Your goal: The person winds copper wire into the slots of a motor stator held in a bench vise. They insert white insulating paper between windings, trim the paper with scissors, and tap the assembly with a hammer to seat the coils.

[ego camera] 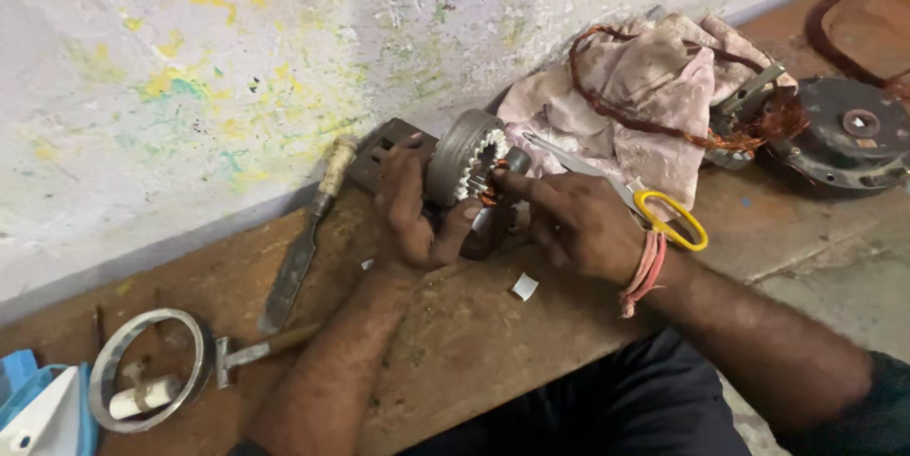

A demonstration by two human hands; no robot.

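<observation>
Grey ribbed motor stator (466,160), white slot liners, copper wire.

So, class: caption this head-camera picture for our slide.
Left hand grips a grey round metal motor stator; right hand works at it.

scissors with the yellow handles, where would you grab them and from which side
By the yellow handle loops of the scissors, coming from the right. The loops lie bare beside the right hand, while the blades point left towards the cloth and pass behind that hand, which is busy at the motor stator.
</observation>
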